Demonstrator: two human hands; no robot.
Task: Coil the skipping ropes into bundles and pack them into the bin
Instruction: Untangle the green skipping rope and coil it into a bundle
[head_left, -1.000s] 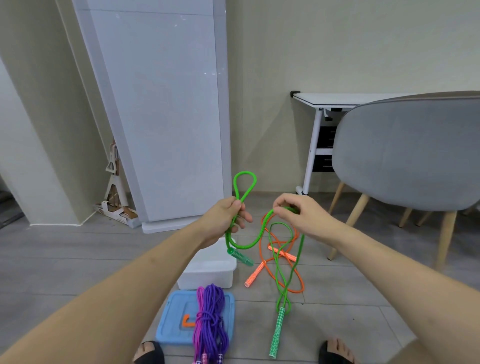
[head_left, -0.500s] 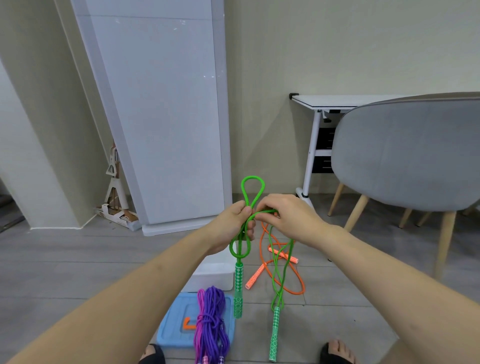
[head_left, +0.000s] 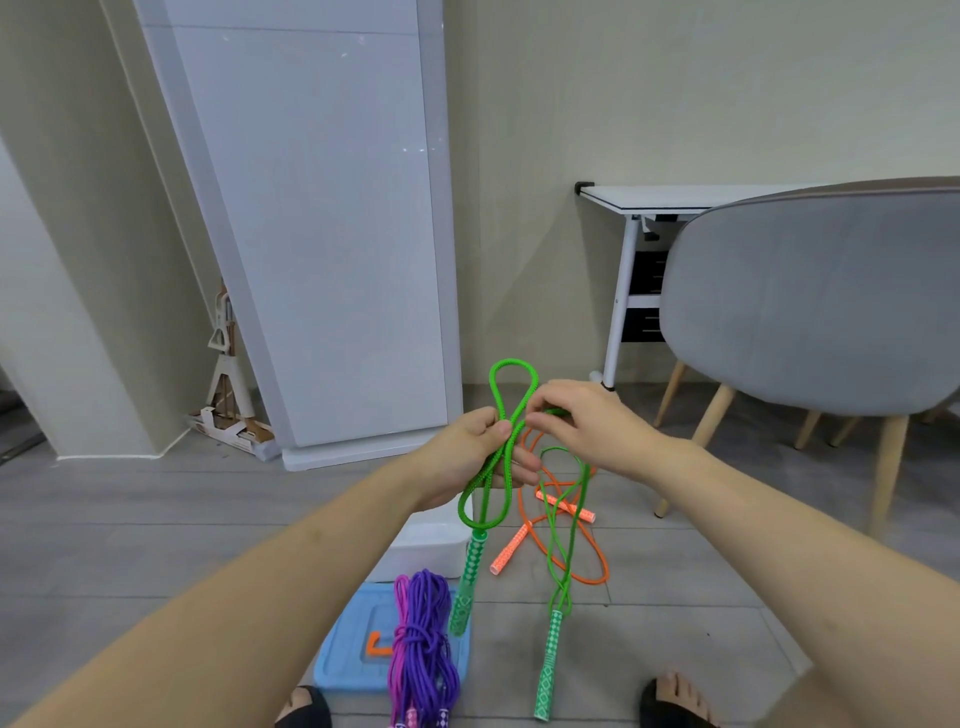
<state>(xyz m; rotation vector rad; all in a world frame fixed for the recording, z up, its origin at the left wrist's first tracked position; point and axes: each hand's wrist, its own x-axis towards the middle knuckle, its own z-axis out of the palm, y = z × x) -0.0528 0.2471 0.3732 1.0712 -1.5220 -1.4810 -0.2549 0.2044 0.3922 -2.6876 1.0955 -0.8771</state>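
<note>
Two hands (head_left: 524, 441) gripping green rope (head_left: 506, 410), loops between them

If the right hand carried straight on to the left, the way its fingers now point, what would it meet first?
Most likely the green rope loop that the left hand grips; the right hand fingertips sit just beside it, though depth is hard to judge.

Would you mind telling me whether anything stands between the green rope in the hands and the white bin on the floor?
Nothing visible blocks it. The green rope hangs from the left hand just above the white bin, whose lid, the blue lid, lies on the floor nearer the person. The left forearm hides part of the opening.
</note>
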